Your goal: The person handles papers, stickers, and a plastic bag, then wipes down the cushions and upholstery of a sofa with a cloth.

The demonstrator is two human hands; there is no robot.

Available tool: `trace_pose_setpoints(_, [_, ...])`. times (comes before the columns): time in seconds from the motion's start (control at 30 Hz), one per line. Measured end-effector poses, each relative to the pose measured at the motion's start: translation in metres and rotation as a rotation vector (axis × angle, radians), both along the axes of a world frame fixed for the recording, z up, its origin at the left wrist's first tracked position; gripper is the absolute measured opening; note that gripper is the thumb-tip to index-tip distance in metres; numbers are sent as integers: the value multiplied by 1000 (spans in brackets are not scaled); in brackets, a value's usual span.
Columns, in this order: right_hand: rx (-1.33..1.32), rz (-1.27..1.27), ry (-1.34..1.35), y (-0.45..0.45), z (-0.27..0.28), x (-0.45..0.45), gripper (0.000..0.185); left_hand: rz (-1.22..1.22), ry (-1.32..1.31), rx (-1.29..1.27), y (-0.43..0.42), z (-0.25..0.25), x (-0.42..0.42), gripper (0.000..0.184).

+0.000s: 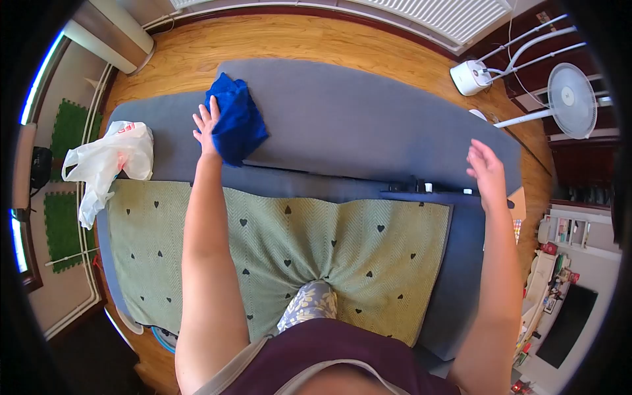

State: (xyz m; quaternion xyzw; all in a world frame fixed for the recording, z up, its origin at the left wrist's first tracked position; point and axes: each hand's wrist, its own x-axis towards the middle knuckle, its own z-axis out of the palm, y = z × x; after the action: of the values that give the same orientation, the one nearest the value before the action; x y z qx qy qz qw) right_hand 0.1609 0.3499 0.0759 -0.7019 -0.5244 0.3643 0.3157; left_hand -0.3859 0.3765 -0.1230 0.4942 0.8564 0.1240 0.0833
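while the blue cloth (pixel 240 125) lies rumpled on the grey sofa (pixel 368 118), the left hand (pixel 208 128) touches its left edge, fingers spread wide, apparently to bear on it. the right hand (pixel 486 170) hangs well apart, fingers loosely bent, nothing visibly held. a heart-patterned green throw (pixel 342 227) puckers around the knee (pixel 308 304), probably under its weight; a white plastic bag (pixel 139 157) lies further left.
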Motion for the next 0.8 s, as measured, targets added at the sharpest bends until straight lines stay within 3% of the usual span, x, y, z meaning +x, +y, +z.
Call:
trace_pose_setpoints(0.1, [44, 58, -163, 59, -47, 6, 42, 20, 97, -54, 1, 6, 5, 70])
trace_pose_setpoints(0.17, [197, 170, -638, 93, -79, 17, 45, 87, 145, -22, 4, 3, 17, 65])
trace_pose_setpoints(0.2, [165, 176, -737, 110, -99, 30, 47, 123, 196, 7, 6, -5, 16, 63])
trace_pose_setpoints(0.4, [-30, 86, -1044, 148, -167, 26, 59, 335, 369, 253, 23, -29, 41, 48])
trace_pose_setpoints(0.5, [-57, 13, -1167, 148, -202, 6, 63, 172, 295, 428, 32, -18, 75, 47])
trace_pose_setpoints(0.57, [84, -58, -1223, 143, -209, 8, 62, -46, 116, 458, 53, 31, 145, 36])
trace_pose_setpoints(0.6, [82, -64, -1247, 143, -211, 8, 60, -181, 30, 348, 65, 60, 186, 28])
trace_pose_setpoints(0.63, [86, -47, -1250, 142, -213, 8, 60, -309, 52, 403, 74, 52, 225, 28])
trace_pose_setpoints(0.67, [91, -53, -1241, 141, -213, 8, 59, -464, -191, 283, 86, 47, 257, 30])
trace_pose_setpoints(0.7, [99, -61, -1232, 143, -214, 11, 59, -564, -214, 375, 91, 30, 289, 28])
trace_pose_setpoints(0.8, [160, -56, -1185, 139, -223, 18, 59, -724, -52, 516, 99, 5, 311, 30])
